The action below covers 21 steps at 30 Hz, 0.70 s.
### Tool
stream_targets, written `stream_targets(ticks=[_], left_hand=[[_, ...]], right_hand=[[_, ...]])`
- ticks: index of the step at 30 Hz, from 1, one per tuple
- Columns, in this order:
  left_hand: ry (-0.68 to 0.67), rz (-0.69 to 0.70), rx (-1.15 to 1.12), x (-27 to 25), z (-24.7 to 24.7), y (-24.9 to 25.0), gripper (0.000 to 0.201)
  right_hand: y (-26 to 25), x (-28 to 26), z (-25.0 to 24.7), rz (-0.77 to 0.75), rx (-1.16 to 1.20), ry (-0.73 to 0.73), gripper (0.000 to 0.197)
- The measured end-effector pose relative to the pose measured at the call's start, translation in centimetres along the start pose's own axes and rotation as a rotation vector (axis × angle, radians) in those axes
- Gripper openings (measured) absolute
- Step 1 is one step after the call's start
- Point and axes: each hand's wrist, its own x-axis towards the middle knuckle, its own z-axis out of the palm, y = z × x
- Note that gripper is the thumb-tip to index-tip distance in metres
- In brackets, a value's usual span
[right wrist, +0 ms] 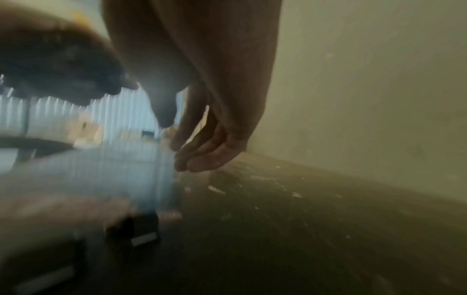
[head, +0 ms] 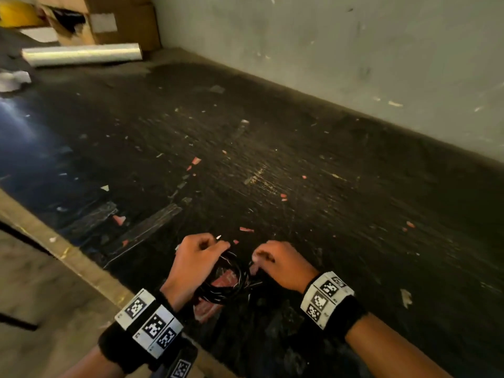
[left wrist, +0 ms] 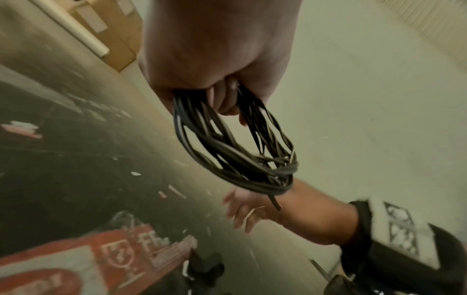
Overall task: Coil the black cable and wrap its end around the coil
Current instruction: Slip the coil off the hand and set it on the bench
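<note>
The black cable (head: 229, 286) is wound into a loose coil of several loops, hanging just above the dark table (head: 272, 173). My left hand (head: 210, 248) grips the top of the coil (left wrist: 235, 151), fingers curled through the loops in the left wrist view. A short cable end (left wrist: 275, 202) sticks out below a few turns wrapped across the coil's lower edge. My right hand (head: 261, 259) is just right of the coil. Its fingers (right wrist: 199, 157) hang relaxed and hold nothing that I can see.
The table is scratched and littered with tape scraps and a red label (left wrist: 101, 259) under the coil. A roll of clear film (head: 81, 54) and cardboard boxes (head: 122, 23) stand at the far left. A grey wall (head: 354, 50) runs along the right side. The table's front edge (head: 68, 255) lies to my left.
</note>
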Motion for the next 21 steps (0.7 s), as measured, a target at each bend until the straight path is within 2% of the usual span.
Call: stream_targets(ticks=[2, 4, 8, 13, 15, 17, 19, 21], left_hand=[[-0.034, 0.001, 0.016, 0.7, -0.5, -0.5, 0.025], [-0.065, 0.017, 0.033, 1.1, -0.6, -0.7, 0.018], [-0.207, 0.041, 0.003, 1.7, -0.4, -0.8, 0.028], [-0.289, 0.072, 0.044, 2.6, 0.7, -1.5, 0.024], [-0.341, 0.100, 0.060, 2.8, 1.2, -1.5, 0.022], [-0.402, 0.147, 0.072, 2.7, 1.9, -1.1, 0.019], [-0.430, 0.197, 0.069, 2.6, 2.7, -0.6, 0.018], [-0.445, 0.240, 0.071, 2.5, 3.6, 0.2, 0.013]], right_hand=[[0.4, 0.3, 1.3, 0.053, -0.171, -0.179, 0.020], [0.3, 0.3, 2.1, 0.071, -0.233, -0.256, 0.023], [0.0, 0.3, 2.3, 0.055, -0.271, -0.294, 0.041], [0.2, -0.1, 2.2, -0.001, -0.373, -0.359, 0.039], [0.4, -0.2, 1.6, 0.030, -0.293, -0.274, 0.029], [0.4, -0.6, 0.4, 0.065, -0.168, -0.098, 0.023], [-0.2, -1.2, -1.0, 0.042, -0.044, 0.066, 0.020], [-1.1, -2.0, -2.3, -0.019, -0.010, 0.138, 0.018]])
